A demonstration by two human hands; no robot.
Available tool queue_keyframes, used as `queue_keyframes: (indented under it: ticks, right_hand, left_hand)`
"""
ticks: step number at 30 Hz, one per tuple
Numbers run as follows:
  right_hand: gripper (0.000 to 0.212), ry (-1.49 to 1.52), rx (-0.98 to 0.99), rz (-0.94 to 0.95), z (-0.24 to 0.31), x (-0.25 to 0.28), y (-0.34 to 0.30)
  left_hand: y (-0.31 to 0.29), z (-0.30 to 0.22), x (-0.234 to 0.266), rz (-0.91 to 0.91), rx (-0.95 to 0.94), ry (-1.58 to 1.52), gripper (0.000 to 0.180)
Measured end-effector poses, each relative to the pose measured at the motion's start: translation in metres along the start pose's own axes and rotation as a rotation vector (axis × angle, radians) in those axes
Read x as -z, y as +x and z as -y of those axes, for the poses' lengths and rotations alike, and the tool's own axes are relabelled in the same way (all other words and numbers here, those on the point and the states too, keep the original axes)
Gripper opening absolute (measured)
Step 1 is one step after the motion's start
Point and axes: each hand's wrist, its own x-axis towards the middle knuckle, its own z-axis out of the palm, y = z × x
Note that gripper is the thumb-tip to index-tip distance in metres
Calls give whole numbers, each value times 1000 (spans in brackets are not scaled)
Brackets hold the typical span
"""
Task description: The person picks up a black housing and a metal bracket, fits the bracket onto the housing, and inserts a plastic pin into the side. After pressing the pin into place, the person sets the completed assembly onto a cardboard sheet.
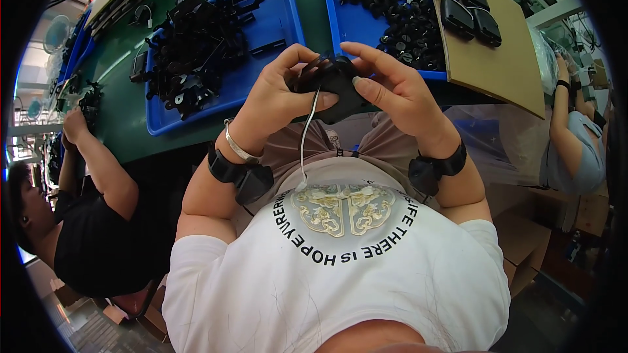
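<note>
- Head view: black lettering curves around a gold and grey print on our white shirt (340,294).
- We have a strip of bare green counter (311,10) between two blue trays, and more of it left of the left tray (278,23).
- Our cardboard sheet (484,72) covers part of the right tray (332,0) and juts past the counter's near edge; black boxy units (461,16) with white leads lie on it.
- We see angular black parts (196,46) heaped in the left tray, small round black pieces (412,33) in the right.
- We hold a black casing (340,101) up in front of the trays, a white cable (305,137) hanging from it toward our shirt.
- Our left hand (278,91) is closed around its left side, thumb across its face.
- Our right hand (402,95) grips the other side, thumb near the edge, index finger extended along the top.
</note>
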Motion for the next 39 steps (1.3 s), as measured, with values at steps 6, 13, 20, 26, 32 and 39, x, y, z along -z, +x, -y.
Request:
queue_keyframes:
  ticks: [6, 13, 20, 26, 32, 39]
  right_hand:
    - [42, 98, 65, -52, -11, -8, -6]
    - [43, 229, 109, -112, -14, -19, -10]
    - [43, 163, 238, -163, -15, -18, -5]
    - [43, 305, 165, -207, -20, -21, -6]
    - [44, 356, 259, -319, -27, -24, -1]
    - [39, -158, 449, -364, -28, -25, 2]
  left_hand:
    - [-2, -12, -8, -30, 206, -395, 63]
    - [-18, -3, -9, 15, 45, -436, 68]
    - [-13, -3, 1, 7, 3, -424, 68]
    - [-8, -4, -6, 41, 55, -656, 43]
    - [-1, -8, -29, -223, 120, -830, 34]
    - [-3, 11, -37, -330, -102, -129, 43]
